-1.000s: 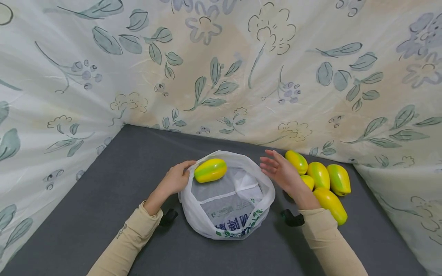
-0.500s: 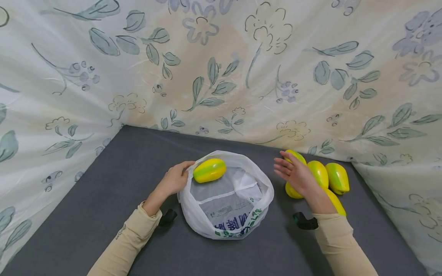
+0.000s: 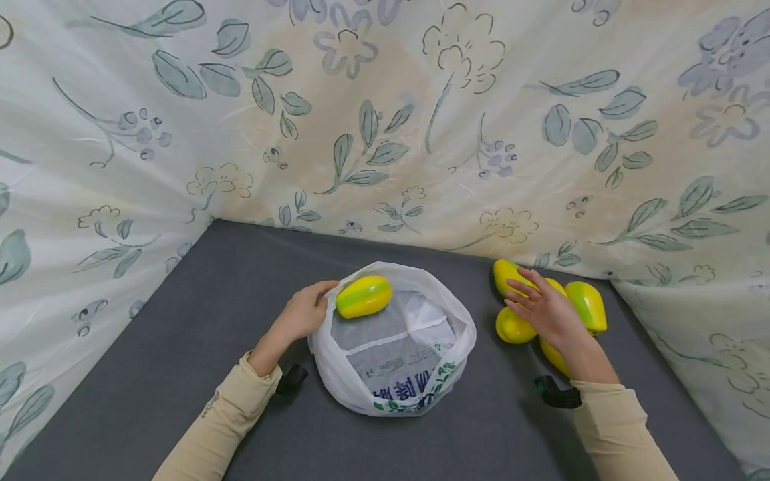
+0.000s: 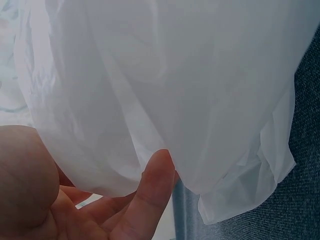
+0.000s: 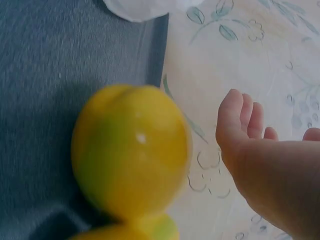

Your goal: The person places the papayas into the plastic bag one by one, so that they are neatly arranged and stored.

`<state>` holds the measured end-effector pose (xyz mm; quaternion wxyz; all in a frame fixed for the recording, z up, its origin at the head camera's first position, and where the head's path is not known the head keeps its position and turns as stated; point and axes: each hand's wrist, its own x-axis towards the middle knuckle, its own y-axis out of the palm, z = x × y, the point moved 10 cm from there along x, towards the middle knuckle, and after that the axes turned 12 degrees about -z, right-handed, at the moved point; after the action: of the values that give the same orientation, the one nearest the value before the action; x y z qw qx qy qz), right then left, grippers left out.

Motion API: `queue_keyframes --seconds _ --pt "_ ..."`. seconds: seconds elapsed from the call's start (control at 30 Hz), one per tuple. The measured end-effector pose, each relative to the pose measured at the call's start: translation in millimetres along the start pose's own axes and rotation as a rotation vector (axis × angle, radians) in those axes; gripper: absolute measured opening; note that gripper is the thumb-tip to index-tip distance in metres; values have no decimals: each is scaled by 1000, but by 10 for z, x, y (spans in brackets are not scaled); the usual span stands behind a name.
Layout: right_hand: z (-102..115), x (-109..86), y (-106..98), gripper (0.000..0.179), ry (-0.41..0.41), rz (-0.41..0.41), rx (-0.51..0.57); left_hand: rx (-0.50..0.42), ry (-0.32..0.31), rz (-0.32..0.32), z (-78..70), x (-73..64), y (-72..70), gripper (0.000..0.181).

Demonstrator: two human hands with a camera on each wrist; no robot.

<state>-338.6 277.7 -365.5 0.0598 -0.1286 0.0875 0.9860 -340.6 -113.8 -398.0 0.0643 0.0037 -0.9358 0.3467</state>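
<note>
A white plastic bag [image 3: 339, 384] stands with its mouth wide and its rim rolled outward in the head view. Inside, against its left back wall, lies a yellow-green papaya [image 3: 363, 296]. My left hand [image 3: 303, 310] pinches the bag's left rim; the left wrist view shows the film between thumb [image 4: 152, 187] and fingers. Over a group of several papayas [image 3: 513, 326] to the right hovers my right hand [image 3: 553, 317], fingers extended and holding nothing. It partly hides the fruit beneath. One papaya [image 5: 132, 152] looms large in the right wrist view, with the hand to its right.
Dark grey cloth [image 3: 259, 267] covers the table. A floral curtain [image 3: 373, 133] rises along the back and both sides, close behind the papayas. Black wrist devices [image 3: 293, 381] show beside both forearms.
My right hand has moved right, from beside the bag's rim to over the papayas. The left hand keeps its grip on the rim, and the papaya in the bag stays put.
</note>
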Motion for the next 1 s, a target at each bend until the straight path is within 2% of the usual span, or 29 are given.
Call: queue_keyframes --seconds 0.23,0.6,0.73,0.87,1.0 --pt "60 -53 -217 46 -16 -15 -18 0 -3 0 7 12 3 41" --pt "109 -139 -592 46 -37 -20 16 1 -2 3 -8 6 -1 41" --pt "108 -164 -760 38 -29 -54 90 3 3 4 -9 5 2 41" --pt "103 -184 -914 39 -25 -73 169 4 10 2 -20 0 -8 41" --pt "105 -211 -1050 35 -48 -70 163 2 11 2 -30 -6 -11 41"
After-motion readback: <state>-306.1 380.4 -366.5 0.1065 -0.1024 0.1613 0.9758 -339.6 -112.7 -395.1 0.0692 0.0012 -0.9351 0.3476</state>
